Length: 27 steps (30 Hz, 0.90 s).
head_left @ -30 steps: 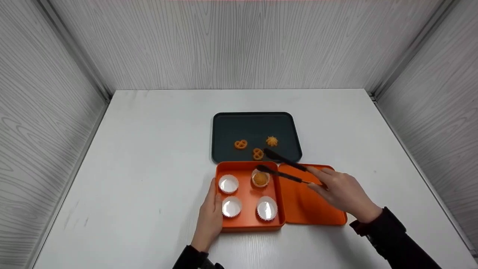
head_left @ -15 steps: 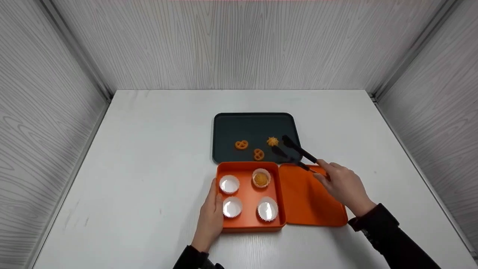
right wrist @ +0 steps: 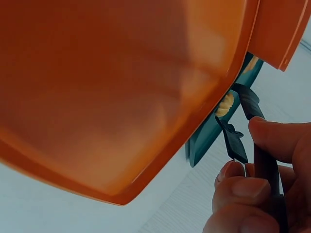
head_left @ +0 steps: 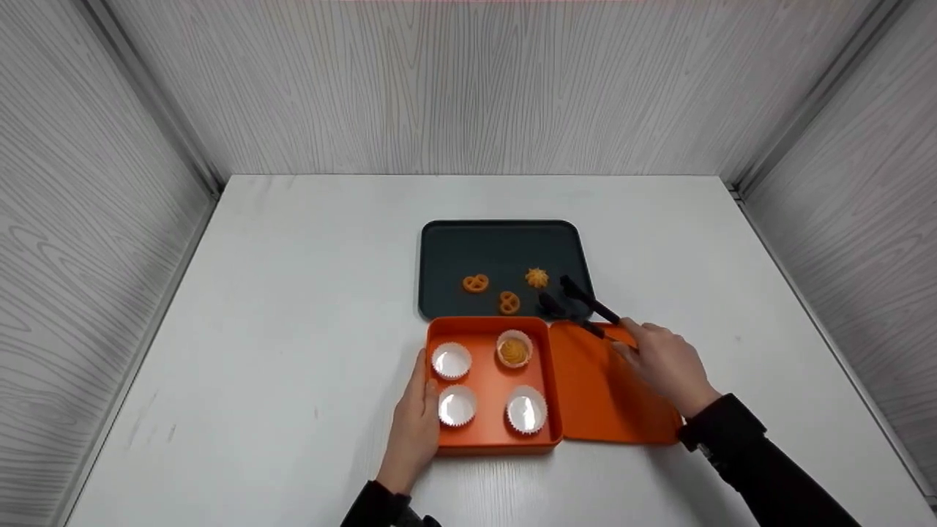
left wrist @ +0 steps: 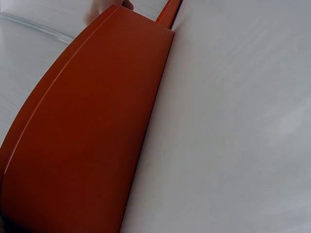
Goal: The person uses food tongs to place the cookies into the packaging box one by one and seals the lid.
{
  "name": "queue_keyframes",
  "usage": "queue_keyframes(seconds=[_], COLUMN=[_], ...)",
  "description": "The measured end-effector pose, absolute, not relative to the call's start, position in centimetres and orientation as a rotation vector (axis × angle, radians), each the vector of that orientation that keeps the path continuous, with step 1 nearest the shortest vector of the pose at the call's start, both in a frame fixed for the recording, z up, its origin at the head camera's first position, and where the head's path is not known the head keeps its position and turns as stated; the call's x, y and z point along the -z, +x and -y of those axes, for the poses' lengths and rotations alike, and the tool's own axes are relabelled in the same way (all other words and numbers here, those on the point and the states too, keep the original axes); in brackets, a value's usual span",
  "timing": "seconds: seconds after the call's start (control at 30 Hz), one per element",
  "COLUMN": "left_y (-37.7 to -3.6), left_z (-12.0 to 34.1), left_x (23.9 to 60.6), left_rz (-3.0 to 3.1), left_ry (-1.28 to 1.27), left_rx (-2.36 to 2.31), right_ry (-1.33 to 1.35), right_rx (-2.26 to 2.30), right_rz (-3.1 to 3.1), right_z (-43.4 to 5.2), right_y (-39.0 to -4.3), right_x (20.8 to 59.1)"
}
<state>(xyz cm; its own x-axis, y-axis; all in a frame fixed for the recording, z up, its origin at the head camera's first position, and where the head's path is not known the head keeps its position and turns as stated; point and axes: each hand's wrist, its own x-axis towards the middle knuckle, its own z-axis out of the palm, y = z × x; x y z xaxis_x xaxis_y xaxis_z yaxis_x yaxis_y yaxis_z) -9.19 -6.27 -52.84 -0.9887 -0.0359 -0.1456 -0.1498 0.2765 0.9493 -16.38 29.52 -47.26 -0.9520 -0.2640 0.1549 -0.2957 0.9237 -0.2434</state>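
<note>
My right hand grips black tongs, whose open tips hover over the dark tray just right of a star-shaped cookie. Two pretzel cookies lie on the tray too. An orange box holds several white paper cups; the far right cup holds a swirl cookie. My left hand rests against the box's left side, fingers straight. In the right wrist view my fingers curl round the tongs.
The orange lid lies flat beside the box on the right, under my right hand. The white table is walled by grey panels on three sides.
The tongs moved from above the filled cup in the box back over the tray's right side, then dropped slightly beside the star cookie. The left hand stayed put.
</note>
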Motion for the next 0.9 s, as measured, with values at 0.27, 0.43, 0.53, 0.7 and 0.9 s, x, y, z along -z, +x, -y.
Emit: queue_keyframes(seconds=[0.27, 0.43, 0.53, 0.7, 0.9], left_y=[-9.1, -9.0, -9.1, -9.1, -9.1], left_z=[6.2, 6.3, 6.3, 6.3, 6.4], left_x=[52.7, 52.7, 52.7, 52.8, 52.9], left_rz=[-2.447, -2.448, -2.437, -2.43, -2.44], left_ry=[-0.177, -0.167, -0.169, -0.179, -0.169], left_rx=[-1.829, -1.841, -1.844, -1.837, -1.835], right_ry=[0.415, 0.41, 0.408, 0.399, 0.434], right_rx=[-0.397, -0.378, -0.351, -0.303, -0.24], right_rz=[3.071, 3.126, 3.155, 3.209, 3.238], right_z=[-29.3, -28.8, -28.3, -27.5, -26.7], right_y=[-17.1, -17.8, -18.5, -19.7, -21.1], right_x=[46.6, 45.2, 44.3, 43.0, 42.1])
